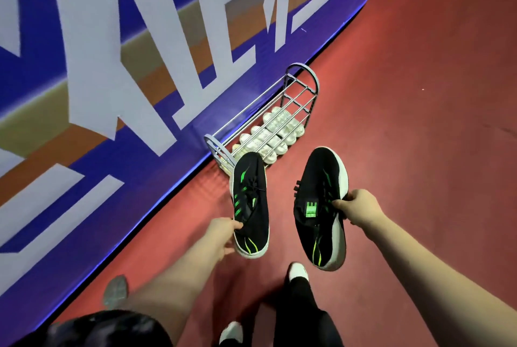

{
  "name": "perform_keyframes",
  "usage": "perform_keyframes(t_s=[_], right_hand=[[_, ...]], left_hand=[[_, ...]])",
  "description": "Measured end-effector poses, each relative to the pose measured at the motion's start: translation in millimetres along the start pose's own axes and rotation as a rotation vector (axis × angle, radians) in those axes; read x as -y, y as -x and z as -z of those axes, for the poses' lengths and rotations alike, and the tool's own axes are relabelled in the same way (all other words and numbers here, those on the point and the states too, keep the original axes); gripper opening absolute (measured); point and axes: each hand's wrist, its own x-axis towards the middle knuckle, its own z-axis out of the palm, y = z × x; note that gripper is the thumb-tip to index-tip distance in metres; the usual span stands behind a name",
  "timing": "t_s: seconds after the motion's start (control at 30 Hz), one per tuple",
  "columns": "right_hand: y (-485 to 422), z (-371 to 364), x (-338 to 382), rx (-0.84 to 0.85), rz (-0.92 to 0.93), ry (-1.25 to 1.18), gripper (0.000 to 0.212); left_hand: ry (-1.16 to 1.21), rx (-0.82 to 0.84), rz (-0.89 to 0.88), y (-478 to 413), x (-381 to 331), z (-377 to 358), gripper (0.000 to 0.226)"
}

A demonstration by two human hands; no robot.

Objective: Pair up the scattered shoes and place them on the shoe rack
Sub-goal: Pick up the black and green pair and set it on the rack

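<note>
**Current state.** The left grip [223, 234] is curled round the heel end of one black mesh trainer with green stripes and a white sole [251, 201], thumb on the collar. The right grip [358, 206] pinches the matching second black-and-green trainer [321, 206] at mid-length, thumb near the laces and fingers round the sole edge. Both trainers are held off the red floor [405, 122], side by side but apart, toes pointing away from the person.

**Target.** The grey metal-rod shoe rack with arched ends [303, 66] stands against the blue printed wall panel [167, 122], ahead and slightly left of both grips. Several white shoes [268, 136] sit on its lowest level.

**Governing relation.** The rack's long axis runs diagonally, near-left to far-right, along the wall. The trainers' long axes lie roughly crosswise to it, toes towards the wall. The left grip is nearer; its trainer overlaps the rack's near end in view.

**Assessment.** The pair is matched. The next move is likely a forward reach, setting both trainers side by side on the upper rods.
</note>
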Motion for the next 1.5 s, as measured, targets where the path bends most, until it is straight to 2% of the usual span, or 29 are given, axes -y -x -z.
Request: perform_keyframes(t_s=[0.13, 0.27, 0.6, 0.8, 0.87, 1.0, 1.1, 1.3, 1.5], right_hand=[[-82.3, 36.2, 8.7, 0.027, 0.007, 0.065, 0.018], [-153.5, 42.0, 31.2, 0.068, -0.006, 0.113, 0.020], [-320.9, -22.3, 58.3, 0.209, 0.080, 0.374, 0.016], [-431.2, -76.7, 35.0, 0.300, 0.077, 0.494, 0.019], [-461.9, -93.5, 25.6, 0.314, 0.065, 0.490, 0.020], [-511.0, -128.3, 3.6, 0.370, 0.029, 0.471, 0.015], [-534.2, -145.1, -9.6, 0.426, 0.020, 0.472, 0.013], [-570.3, -169.0, -4.1, 0.581, 0.104, 0.421, 0.005], [-608.6, -199.6, 35.0, 0.606, 0.215, 0.305, 0.020]], left_hand=[[0.054, -0.018, 0.050, -31.6, -37.2, -49.2, 0.027], [0.109, -0.024, 0.086, -69.0, -66.4, -79.6, 0.026], [0.219, -0.062, 0.246, -212.7, -128.3, -120.0, 0.016], [0.161, -0.038, 0.275, -304.0, -106.9, -147.1, 0.022], [0.146, -0.054, 0.270, -323.7, -93.3, -154.1, 0.019], [0.178, -0.097, 0.299, -356.7, -58.9, -172.7, 0.034], [0.197, -0.107, 0.333, -376.6, -43.1, -189.8, 0.031], [0.413, -0.146, 0.349, -409.3, -35.9, -222.7, 0.035], [0.574, -0.185, 0.249, -450.4, -54.8, -210.2, 0.031]])
